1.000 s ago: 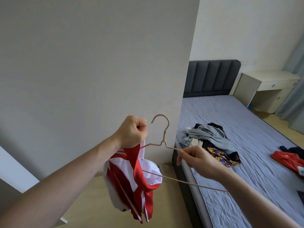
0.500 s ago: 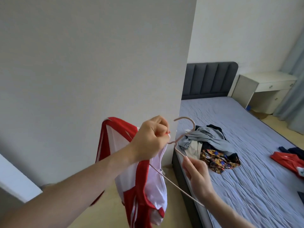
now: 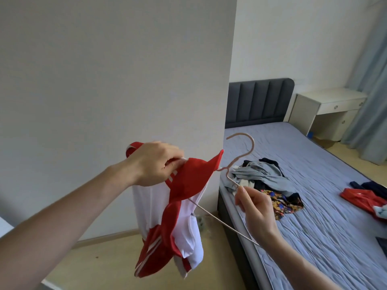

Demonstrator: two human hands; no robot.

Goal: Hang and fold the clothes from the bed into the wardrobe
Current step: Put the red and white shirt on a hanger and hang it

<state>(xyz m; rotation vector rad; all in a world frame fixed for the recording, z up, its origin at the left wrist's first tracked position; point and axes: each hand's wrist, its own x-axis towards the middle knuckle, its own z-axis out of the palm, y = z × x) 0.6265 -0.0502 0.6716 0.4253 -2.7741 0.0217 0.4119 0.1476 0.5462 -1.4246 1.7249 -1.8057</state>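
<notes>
A red and white jacket (image 3: 178, 216) hangs in front of me, partly over one arm of a thin pink hanger (image 3: 240, 155). My left hand (image 3: 155, 164) grips the jacket's red collar or shoulder at the top. My right hand (image 3: 256, 206) pinches the hanger's right arm just below the neck, hook pointing up. On the bed (image 3: 324, 206) lie a pile of grey, dark and patterned clothes (image 3: 263, 181) and a red and navy heap (image 3: 368, 195) at the right.
A white panel or wall (image 3: 115, 80) stands close on the left, its edge next to the bed's grey headboard (image 3: 259, 101). A white desk (image 3: 326, 109) and pale curtain (image 3: 372, 80) are at the back right. Beige floor lies below.
My left hand has drawn the jacket's collar up and rightwards over the hanger's left arm. My right hand has slid up to the arm near the hanger's neck, tipping the hook upright.
</notes>
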